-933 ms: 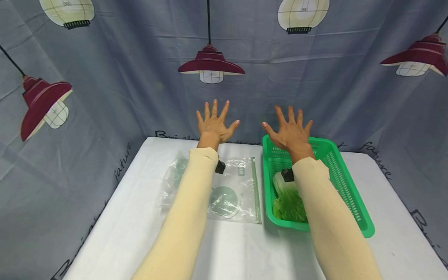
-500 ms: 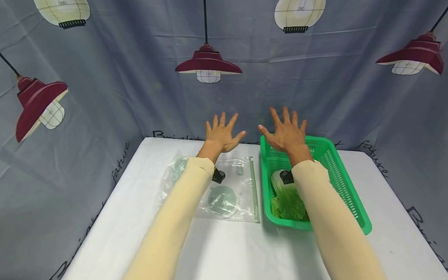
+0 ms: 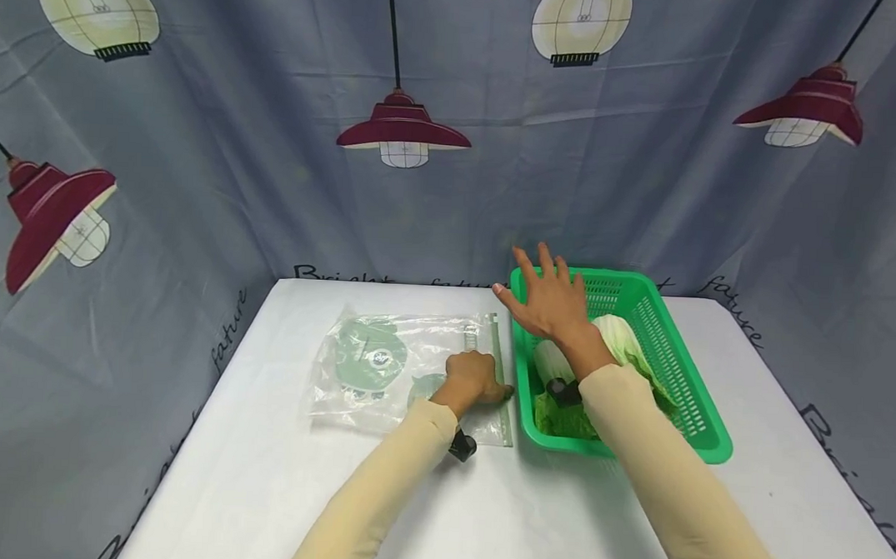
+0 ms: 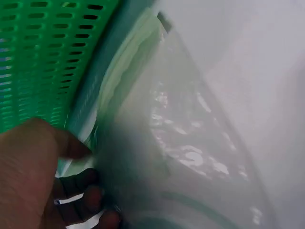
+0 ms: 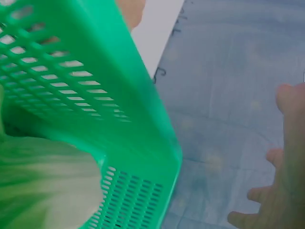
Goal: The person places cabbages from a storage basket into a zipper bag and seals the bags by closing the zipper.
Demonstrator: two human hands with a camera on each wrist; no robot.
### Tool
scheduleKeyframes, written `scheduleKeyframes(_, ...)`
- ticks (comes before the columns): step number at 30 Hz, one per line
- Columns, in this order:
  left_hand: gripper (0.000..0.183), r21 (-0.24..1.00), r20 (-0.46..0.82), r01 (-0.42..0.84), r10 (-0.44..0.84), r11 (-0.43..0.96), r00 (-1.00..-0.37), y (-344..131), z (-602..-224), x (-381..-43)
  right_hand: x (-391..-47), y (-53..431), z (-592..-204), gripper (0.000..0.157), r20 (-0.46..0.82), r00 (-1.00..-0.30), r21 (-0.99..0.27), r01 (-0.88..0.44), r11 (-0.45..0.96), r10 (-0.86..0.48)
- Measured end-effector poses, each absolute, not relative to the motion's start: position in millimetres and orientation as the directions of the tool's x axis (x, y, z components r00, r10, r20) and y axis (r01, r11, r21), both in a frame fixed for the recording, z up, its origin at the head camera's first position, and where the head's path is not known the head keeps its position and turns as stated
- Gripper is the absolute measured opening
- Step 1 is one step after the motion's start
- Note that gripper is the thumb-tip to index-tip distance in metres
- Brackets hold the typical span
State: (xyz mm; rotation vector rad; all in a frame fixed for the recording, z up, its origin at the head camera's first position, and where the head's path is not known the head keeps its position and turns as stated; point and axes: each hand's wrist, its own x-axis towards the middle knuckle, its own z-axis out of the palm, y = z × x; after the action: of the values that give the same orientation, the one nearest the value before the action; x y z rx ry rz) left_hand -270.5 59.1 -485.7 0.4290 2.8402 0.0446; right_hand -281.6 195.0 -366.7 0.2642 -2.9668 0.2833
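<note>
A clear plastic zip bag (image 3: 373,355) with green print lies flat on the white table. At its green-striped right edge, my left hand (image 3: 474,376) pinches the bag between thumb and fingers; in the left wrist view the edge of the bag (image 4: 190,143) is raised and bent there. My right hand (image 3: 555,305) is held over the green basket (image 3: 695,365) with its fingers straight and spread, touching nothing. Inside the basket lie leafy napa cabbages (image 3: 618,337), pale at the base; one cabbage (image 5: 57,186) shows close up in the right wrist view.
The white table (image 3: 259,480) runs back to a grey-blue curtain (image 3: 274,138) printed with lamps. The basket stands close beside the bag's right edge. A small black wrist camera (image 3: 463,445) hangs under the left wrist.
My left hand has come down and toward me from its raised, spread pose and taken hold of the bag's right edge. My right hand has lowered slightly over the basket.
</note>
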Motion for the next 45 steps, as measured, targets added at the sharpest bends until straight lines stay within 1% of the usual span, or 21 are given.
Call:
scheduleKeyframes(3, 0.049, 0.081, -0.243, 0.236, 0.249, 0.968, -0.938, 59, -491, -263, -274, 195, -373, 0.082, 0.149, -0.970, -0.173, -0.215, 0.961, -0.190)
scheduleKeyframes(8, 0.058, 0.056, -0.250, 0.196, 0.204, 0.979, -0.947, 65, -488, -248, -264, 198, -380, 0.080, 0.122, -0.967, -0.175, -0.243, 0.954, -0.224)
scheduleKeyframes(10, 0.054, 0.019, -0.243, 0.178, 0.178, 0.984, -0.954, 66, -486, -242, -260, 198, -382, 0.079, 0.131, -0.962, -0.178, -0.262, 0.948, -0.241)
scheduleKeyframes(14, 0.041, -0.118, -0.187, 0.160, 0.137, 0.980, -0.973, 64, -485, -230, -251, 194, -384, 0.077, 0.135, -0.948, -0.181, -0.311, 0.933, -0.290)
scheduleKeyframes(16, 0.043, -0.185, -0.149, 0.182, 0.156, 0.966, -0.977, 62, -486, -225, -245, 193, -384, 0.075, 0.135, -0.942, -0.185, -0.328, 0.926, -0.307)
scheduleKeyframes(19, 0.052, -0.264, -0.093, 0.241, 0.225, 0.934, -0.970, 61, -488, -219, -238, 194, -385, 0.073, 0.141, -0.939, -0.192, -0.336, 0.922, -0.313)
scheduleKeyframes(22, 0.050, -0.359, -0.038, 0.287, 0.293, 0.888, -0.955, 60, -491, -216, -231, 194, -386, 0.071, 0.166, -0.929, -0.210, -0.360, 0.909, -0.330)
scheduleKeyframes(24, 0.043, -0.429, -0.013, 0.300, 0.326, 0.852, -0.945, 60, -494, -215, -227, 191, -386, 0.069, 0.195, -0.916, -0.227, -0.390, 0.892, -0.351)
scheduleKeyframes(27, 0.030, -0.501, 0.030, 0.293, 0.354, 0.814, -0.935, 61, -498, -217, -220, 185, -385, 0.067, 0.232, -0.893, -0.265, -0.440, 0.858, -0.386)
scheduleKeyframes(30, 0.021, -0.522, 0.074, 0.281, 0.371, 0.805, -0.926, 60, -500, -219, -214, 178, -382, 0.065, 0.254, -0.879, -0.284, -0.466, 0.838, -0.403)
scheduleKeyframes(33, 0.016, -0.466, 0.099, 0.286, 0.371, 0.837, -0.923, 57, -499, -221, -210, 174, -380, 0.063, 0.257, -0.877, -0.288, -0.470, 0.834, -0.405)
scheduleKeyframes(35, 0.016, -0.363, 0.069, 0.306, 0.353, 0.880, -0.933, 51, -496, -225, -207, 173, -379, 0.062, 0.257, -0.878, -0.294, -0.468, 0.833, -0.403)
scheduleKeyframes(38, 0.018, -0.109, -0.032, 0.299, 0.298, 0.948, -0.954, 37, -489, -233, -201, 171, -379, 0.060, 0.266, -0.868, -0.300, -0.487, 0.820, -0.419)
scheduleKeyframes(41, 0.019, 0.176, -0.095, 0.220, 0.239, 0.959, -0.966, 20, -483, -238, -195, 166, -383, 0.053, 0.302, -0.834, -0.281, -0.541, 0.793, -0.462)
scheduleKeyframes(43, 0.018, 0.315, -0.073, 0.195, 0.228, 0.929, -0.971, 9, -479, -238, -191, 161, -387, 0.045, 0.319, -0.804, -0.253, -0.582, 0.773, -0.501)
scheduleKeyframes(45, 0.018, 0.426, -0.020, 0.198, 0.228, 0.883, -0.973, 0, -475, -234, -186, 154, -394, 0.037, 0.331, -0.773, -0.207, -0.619, 0.758, -0.541)
